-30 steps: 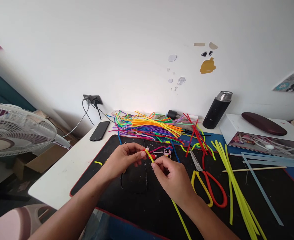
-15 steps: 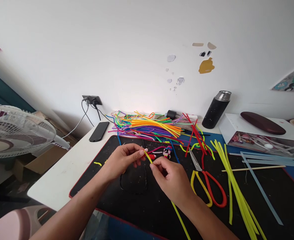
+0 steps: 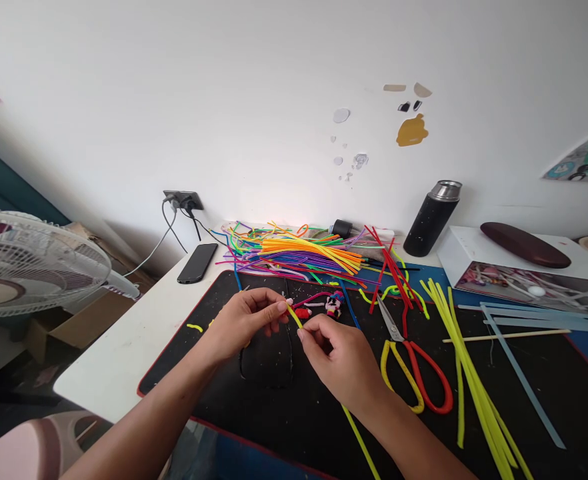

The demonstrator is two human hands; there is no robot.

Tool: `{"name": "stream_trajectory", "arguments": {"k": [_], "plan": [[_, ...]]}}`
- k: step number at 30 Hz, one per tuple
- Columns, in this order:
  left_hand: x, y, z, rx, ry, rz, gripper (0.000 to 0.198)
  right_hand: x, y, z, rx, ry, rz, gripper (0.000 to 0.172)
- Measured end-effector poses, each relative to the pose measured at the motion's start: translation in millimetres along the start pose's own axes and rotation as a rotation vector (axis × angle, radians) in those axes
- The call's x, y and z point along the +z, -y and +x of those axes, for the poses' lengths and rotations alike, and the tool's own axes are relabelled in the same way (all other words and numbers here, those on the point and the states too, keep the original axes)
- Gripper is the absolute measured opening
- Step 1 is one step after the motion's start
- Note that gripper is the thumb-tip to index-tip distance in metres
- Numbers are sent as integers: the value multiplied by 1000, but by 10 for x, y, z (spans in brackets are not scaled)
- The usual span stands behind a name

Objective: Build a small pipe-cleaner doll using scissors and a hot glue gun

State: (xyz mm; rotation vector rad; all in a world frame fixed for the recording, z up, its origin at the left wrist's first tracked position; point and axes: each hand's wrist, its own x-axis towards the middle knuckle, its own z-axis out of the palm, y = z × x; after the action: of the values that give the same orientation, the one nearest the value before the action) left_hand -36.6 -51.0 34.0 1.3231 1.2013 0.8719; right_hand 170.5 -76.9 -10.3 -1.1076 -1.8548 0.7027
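Observation:
Between my two hands runs a yellow pipe cleaner. My left hand pinches its upper end between thumb and forefinger. A short way down its length, my right hand pinches it too, and the rest trails out below that hand toward the front edge. Just behind my fingers lies a small figure of twisted pipe cleaners in dark, white and pink, with a red coiled piece beside it. Scissors with one yellow and one red handle lie partly open, right of my right hand.
A heap of colourful pipe cleaners lies by the wall. Loose yellow pipe cleaners and pale blue strips lie to the right. A black flask stands behind, a phone lies at left, and a fan stands beside the table.
Both hands hold the yellow pipe cleaner in nearly the same pose as before. The whole view has shifted very slightly; nothing else visibly differs.

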Motion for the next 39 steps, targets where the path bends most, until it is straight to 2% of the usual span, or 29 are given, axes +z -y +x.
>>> {"name": "stream_trajectory", "arguments": {"k": [15, 22, 27, 33, 39], "plan": [[10, -10, -4, 12, -10, -7, 41, -23, 20, 3, 20, 16, 23, 21], [-1, -37, -18, 28, -27, 8, 42, -30, 4, 7, 150, 95, 228, 22], [31, -41, -35, 40, -17, 86, 41, -15, -7, 12, 212, 94, 362, 26], [102, -53, -76, 61, 8, 164, 38, -22, 5, 20, 269, 125, 455, 28], [114, -48, -86, 40, 48, 136, 38, -27, 1, 14, 290, 141, 509, 25]]}}
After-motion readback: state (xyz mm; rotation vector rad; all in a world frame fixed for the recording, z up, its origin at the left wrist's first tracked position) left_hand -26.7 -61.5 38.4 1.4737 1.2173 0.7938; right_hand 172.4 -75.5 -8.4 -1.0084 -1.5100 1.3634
